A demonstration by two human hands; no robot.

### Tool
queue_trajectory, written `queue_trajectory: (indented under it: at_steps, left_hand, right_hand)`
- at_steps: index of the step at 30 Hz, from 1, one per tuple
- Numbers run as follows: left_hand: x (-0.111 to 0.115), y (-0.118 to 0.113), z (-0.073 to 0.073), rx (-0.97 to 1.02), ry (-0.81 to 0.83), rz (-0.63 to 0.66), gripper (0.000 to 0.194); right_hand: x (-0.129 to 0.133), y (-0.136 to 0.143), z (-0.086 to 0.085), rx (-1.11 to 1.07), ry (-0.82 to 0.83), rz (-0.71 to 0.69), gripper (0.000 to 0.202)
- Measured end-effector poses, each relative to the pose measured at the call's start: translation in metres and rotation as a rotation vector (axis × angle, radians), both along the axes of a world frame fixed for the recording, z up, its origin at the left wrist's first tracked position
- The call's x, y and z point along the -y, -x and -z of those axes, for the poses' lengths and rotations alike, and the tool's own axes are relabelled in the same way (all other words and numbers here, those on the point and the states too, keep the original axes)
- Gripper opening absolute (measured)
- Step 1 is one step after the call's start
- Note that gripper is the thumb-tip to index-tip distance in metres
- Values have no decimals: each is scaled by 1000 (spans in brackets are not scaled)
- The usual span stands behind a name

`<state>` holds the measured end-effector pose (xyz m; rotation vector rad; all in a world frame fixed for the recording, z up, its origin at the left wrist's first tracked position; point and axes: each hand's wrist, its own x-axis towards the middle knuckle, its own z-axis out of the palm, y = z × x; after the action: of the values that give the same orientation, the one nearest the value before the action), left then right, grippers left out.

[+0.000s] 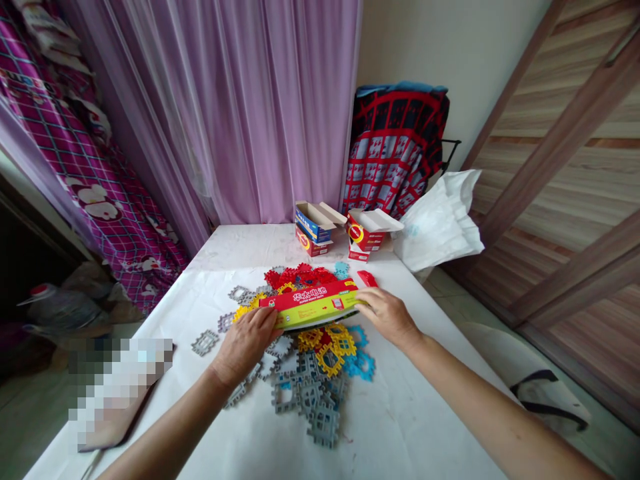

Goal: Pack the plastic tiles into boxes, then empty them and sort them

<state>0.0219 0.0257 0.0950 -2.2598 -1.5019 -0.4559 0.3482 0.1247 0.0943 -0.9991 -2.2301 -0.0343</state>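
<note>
A long, flat red and yellow-green battery carton (313, 305) is held level between my two hands. My left hand (250, 337) grips its left end, with the fingers over the top face. At the right end, my right hand (387, 313) pinches the edge between thumb and fingers. Beneath and around the carton lies a pile of plastic lattice pieces: red ones (303, 272) behind it, yellow ones (330, 360) and blue ones (361, 367) in front, grey ones (323, 423) closest to me. A small red object (367, 279) is just beyond my right hand.
Open cardboard boxes, a blue one (313, 223) and a red one (367, 237) among them, stand on other boxes at the back of the white table (400, 413). A white bag (440, 220) is at the back right. A pixelated flat object (125, 393) lies at the left edge.
</note>
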Motion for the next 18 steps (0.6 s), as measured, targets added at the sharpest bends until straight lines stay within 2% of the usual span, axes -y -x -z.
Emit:
queue_trajectory:
  at_steps: [3, 6, 9, 12, 15, 18]
  left_hand:
    - [2, 1, 4, -3, -49, 16, 35]
    - [2, 4, 5, -21, -116, 41, 34]
    - [2, 5, 9, 15, -129, 30, 32]
    - [7, 2, 23, 171, -121, -95, 34]
    - [18, -4, 43, 358, -96, -234, 55]
    - [28, -6, 55, 449, -118, -257, 74]
  right_hand:
    - [10, 5, 19, -176, 83, 190, 31]
    - [14, 9, 32, -303, 299, 316, 34]
    - [13, 12, 34, -447, 483, 306, 33]
    - [12, 14, 32, -641, 624, 234, 38]
    - [13, 18, 29, -799, 772, 193, 48]
    - [15, 20, 25, -904, 810, 209, 60]
